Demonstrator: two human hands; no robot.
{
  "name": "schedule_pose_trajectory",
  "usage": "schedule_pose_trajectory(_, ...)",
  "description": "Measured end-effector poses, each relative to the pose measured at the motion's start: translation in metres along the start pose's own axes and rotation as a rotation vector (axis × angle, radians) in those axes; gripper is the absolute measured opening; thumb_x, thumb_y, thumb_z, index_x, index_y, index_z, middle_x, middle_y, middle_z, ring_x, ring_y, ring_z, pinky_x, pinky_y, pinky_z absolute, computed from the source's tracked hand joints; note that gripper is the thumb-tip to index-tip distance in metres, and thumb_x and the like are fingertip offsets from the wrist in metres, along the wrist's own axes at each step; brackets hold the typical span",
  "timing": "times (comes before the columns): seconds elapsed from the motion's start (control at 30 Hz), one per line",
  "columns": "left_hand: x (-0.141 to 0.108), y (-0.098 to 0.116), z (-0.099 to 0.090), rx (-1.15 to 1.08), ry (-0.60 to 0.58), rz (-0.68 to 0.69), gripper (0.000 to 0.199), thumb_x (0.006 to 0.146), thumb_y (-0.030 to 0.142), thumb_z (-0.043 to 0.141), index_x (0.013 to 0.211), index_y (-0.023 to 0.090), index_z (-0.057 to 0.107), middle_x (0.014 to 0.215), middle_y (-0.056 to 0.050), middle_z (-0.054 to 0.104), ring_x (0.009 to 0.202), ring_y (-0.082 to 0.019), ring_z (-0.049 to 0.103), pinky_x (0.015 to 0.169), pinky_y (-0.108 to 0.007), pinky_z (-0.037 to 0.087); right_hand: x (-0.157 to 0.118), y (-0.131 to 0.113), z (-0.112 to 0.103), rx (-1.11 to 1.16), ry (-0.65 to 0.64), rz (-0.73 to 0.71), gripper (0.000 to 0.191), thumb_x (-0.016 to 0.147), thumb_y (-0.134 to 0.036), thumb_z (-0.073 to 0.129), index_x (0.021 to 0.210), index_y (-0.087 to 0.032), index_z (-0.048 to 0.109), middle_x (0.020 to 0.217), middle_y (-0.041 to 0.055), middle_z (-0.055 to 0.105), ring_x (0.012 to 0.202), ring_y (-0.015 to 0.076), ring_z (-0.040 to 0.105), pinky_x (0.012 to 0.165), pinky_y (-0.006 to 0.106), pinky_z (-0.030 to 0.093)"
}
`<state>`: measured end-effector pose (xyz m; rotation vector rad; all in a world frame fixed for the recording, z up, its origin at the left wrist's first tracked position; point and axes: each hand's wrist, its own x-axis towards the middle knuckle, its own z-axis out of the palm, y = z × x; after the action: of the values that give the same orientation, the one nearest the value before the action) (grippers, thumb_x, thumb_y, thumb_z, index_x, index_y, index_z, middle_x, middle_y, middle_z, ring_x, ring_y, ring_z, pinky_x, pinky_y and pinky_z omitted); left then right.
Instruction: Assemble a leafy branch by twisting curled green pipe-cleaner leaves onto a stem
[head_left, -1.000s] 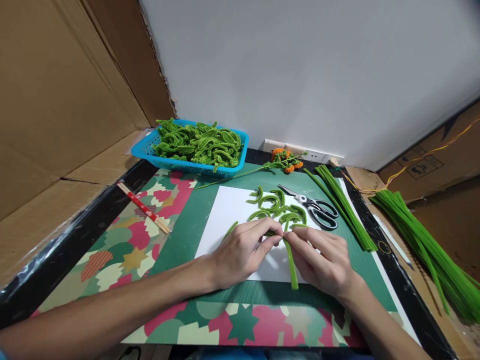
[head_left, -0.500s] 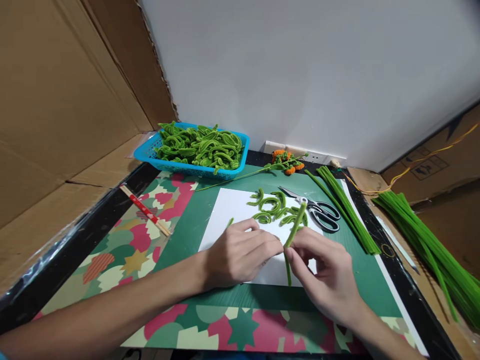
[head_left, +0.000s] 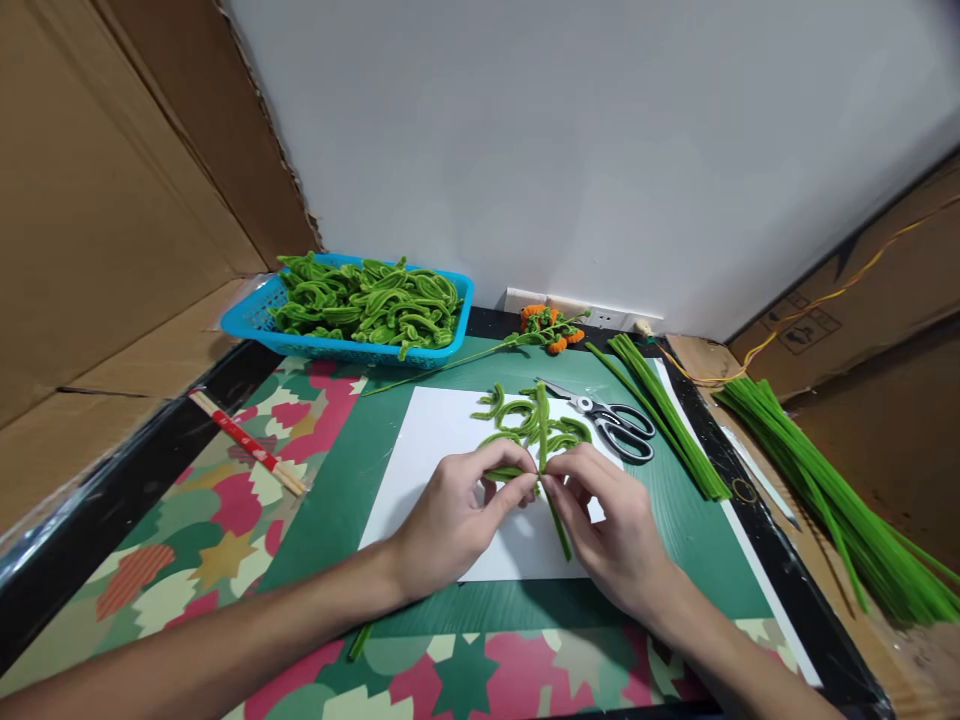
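Note:
My left hand (head_left: 465,510) and my right hand (head_left: 615,515) meet over a sheet of white paper (head_left: 405,465). Thumb and forefinger of each pinch a green pipe cleaner (head_left: 542,420), with one end standing up and another slanting down below the fingers. A further green length shows beside the left fingertips; whether it belongs to the same piece I cannot tell. Behind the hands, several curled pipe cleaner pieces (head_left: 517,412) lie on the paper. Scissors (head_left: 622,425) with black and grey handles rest at the paper's right edge.
A blue basket (head_left: 337,350) heaped with bent green pieces stands back left. Near it lies an orange-flowered stem (head_left: 551,328). Chopsticks in a red wrapper (head_left: 244,440) are at left. Bundles of straight pipe cleaners (head_left: 675,420) lie at right, one on cardboard (head_left: 832,490).
My left hand has turned so its thumb and forefinger pinch beside the right fingertips. The pipe cleaner's upper end stands straighter. The whole view has shifted slightly.

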<state>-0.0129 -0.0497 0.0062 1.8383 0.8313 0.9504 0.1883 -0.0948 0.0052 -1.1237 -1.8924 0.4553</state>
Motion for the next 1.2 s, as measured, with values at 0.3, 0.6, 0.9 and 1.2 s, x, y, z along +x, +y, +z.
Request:
schedule_pose_trajectory(0.3,0.009,-0.002,0.000,-0.435,-0.058,-0.347,0.038,0.096,0.052,0.077,0.099,0.016,0.066,0.067,-0.002,0.071,0.052,-0.011,0.056,0.045,-0.019,0.040,0.008,0.010,0.013,-0.242,0.102,-0.183,0.019,0.111,-0.015,0.046,0.106,-0.019,0.063,0.087,0.0046,0.066,0.068,0.0150,0.060,0.058,0.025,0.043)
schedule_pose_trajectory(0.6,0.007,-0.006,0.005,-0.401,-0.056,-0.380,0.048,0.089,0.060,0.082,0.097,0.016,0.065,0.061,0.002,0.065,0.040,-0.006,0.046,0.038,-0.015,0.035,0.010,0.006,0.008,0.017,0.014,-0.020,0.008,0.107,-0.021,0.054,0.099,-0.022,0.057,0.081,-0.0008,0.061,0.064,0.0128,0.053,0.060,0.025,0.038)
schedule_pose_trajectory(0.9,0.005,-0.012,0.002,-0.446,-0.140,-0.426,0.046,0.097,0.060,0.074,0.101,0.016,0.065,0.061,0.001,0.068,0.038,-0.005,0.049,0.038,-0.011,0.033,0.015,0.005,0.003,0.384,0.020,0.211,0.012,0.097,-0.022,0.063,0.087,-0.022,0.056,0.069,-0.0065,0.053,0.057,0.0099,0.047,0.055,0.022,0.036)
schedule_pose_trajectory(1.2,0.003,-0.011,0.002,-0.455,-0.096,-0.452,0.046,0.094,0.059,0.077,0.090,0.015,0.067,0.068,0.002,0.065,0.040,-0.006,0.055,0.036,-0.013,0.037,0.021,0.015,-0.004,0.423,0.120,0.310,0.014,0.100,-0.030,0.069,0.091,-0.020,0.068,0.086,0.0002,0.066,0.076,0.0144,0.057,0.066,0.026,0.043)
